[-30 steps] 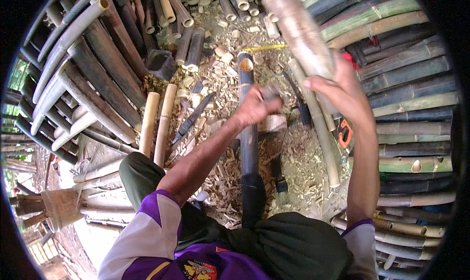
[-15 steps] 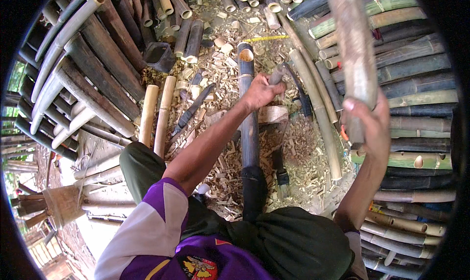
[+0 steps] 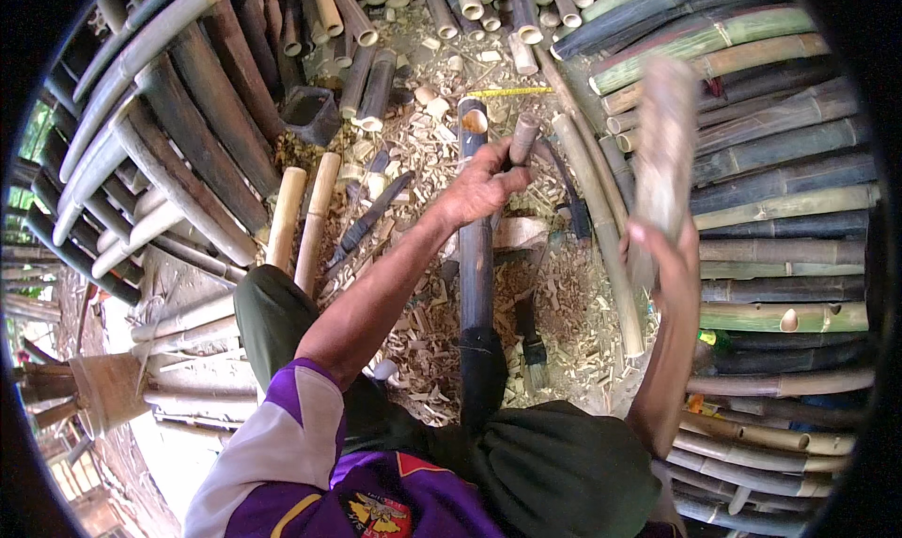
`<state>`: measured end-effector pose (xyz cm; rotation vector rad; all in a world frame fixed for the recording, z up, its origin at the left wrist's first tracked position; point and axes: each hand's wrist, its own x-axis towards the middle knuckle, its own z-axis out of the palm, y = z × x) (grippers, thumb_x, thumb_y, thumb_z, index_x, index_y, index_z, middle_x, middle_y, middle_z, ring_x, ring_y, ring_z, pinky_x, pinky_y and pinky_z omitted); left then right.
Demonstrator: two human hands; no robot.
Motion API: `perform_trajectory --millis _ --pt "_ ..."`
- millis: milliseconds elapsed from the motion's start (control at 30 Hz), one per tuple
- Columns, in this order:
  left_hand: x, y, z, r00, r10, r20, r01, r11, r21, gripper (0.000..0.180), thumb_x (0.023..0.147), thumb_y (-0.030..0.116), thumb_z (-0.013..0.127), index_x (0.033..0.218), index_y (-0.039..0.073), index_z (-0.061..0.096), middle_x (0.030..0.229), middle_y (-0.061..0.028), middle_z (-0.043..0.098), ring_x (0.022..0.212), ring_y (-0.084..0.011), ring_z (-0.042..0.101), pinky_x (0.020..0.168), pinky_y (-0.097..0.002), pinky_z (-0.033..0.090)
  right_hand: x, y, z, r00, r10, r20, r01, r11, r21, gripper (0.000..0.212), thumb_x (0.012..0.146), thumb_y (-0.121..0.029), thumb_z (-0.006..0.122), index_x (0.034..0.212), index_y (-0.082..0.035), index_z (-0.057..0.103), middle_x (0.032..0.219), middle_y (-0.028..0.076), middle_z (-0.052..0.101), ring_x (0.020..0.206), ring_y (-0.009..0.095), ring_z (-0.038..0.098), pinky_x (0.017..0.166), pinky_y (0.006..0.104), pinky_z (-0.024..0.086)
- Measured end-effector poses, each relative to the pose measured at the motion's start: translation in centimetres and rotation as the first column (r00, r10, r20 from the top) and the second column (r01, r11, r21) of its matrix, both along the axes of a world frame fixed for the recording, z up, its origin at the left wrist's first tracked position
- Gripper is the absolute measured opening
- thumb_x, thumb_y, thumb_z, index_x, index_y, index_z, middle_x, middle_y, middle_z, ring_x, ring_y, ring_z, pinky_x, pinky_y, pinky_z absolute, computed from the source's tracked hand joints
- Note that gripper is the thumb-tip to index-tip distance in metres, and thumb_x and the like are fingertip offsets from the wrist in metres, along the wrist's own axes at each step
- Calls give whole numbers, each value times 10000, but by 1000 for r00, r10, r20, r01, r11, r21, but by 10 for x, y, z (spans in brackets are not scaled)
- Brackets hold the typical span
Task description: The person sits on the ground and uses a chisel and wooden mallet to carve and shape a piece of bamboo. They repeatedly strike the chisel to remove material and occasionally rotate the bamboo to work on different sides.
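Observation:
A dark bamboo pole (image 3: 476,275) lies lengthwise in front of me, with a pale scooped cut at its far end and its near end between my legs. Over the pole, my left hand (image 3: 479,186) is closed round a wooden-handled chisel (image 3: 524,139); the handle's top sticks up and the blade is hidden. To the right, my right hand (image 3: 669,256) grips a thick wooden mallet (image 3: 665,148), raised above the floor and slightly blurred. The mallet is apart from the chisel.
Wood chips (image 3: 423,331) cover the floor. A sheathed-looking dark knife (image 3: 371,218) lies left of the pole, a brush (image 3: 534,350) right of it. A yellow measuring tape (image 3: 512,93) is beyond. Stacked bamboo poles (image 3: 780,256) line the right; a dark container (image 3: 312,115) stands far left.
The mallet has come down and to the left with my right hand. My left hand has shifted slightly left and nearer, and the chisel handle now stands more upright.

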<state>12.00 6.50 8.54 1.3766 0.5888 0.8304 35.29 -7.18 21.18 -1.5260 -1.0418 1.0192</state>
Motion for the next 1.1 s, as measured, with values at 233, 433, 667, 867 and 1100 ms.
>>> perform_trajectory --millis 233,433,667,867,1100 --pt "8 -119 -47 958 -192 -212 250 923 292 412 756 85 772 1154 93 664 1138 -150 613 1095 -367 622 974 -473 501 -26 -129 -81 953 -256 -163 218 951 -219 449 814 -159 688 1188 12 509 836 147 664 623 244 660 529 369 552" --pt "-12 -133 -73 924 -152 -352 353 694 628 580 523 272 822 1037 37 694 1099 -173 547 1055 -415 541 912 -506 444 -60 -160 -81 975 -201 -97 157 927 -341 316 869 -260 633 990 24 569 700 129 624 528 208 596 497 330 481" --pt "-14 -132 -73 951 -122 -283 277 741 612 399 512 207 761 861 37 670 981 -147 557 1032 -387 572 890 -500 443 -68 -160 -72 973 -189 -134 137 936 -324 367 830 -282 668 1021 13 565 668 109 621 526 185 586 483 316 454" --pt "-14 -132 -74 956 -106 -273 258 743 617 352 508 205 723 809 35 653 922 -136 552 1007 -376 581 871 -490 444 -69 -159 -74 975 -171 -141 121 945 -304 409 847 -307 670 1023 44 554 728 141 620 554 231 619 490 355 499" --pt "-17 -129 -73 953 -87 -291 258 738 623 328 523 200 715 793 29 640 914 -133 551 989 -369 584 874 -479 444 -81 -156 -71 969 -183 -164 124 941 -314 366 840 -304 670 973 26 581 688 116 630 547 200 598 520 323 466"
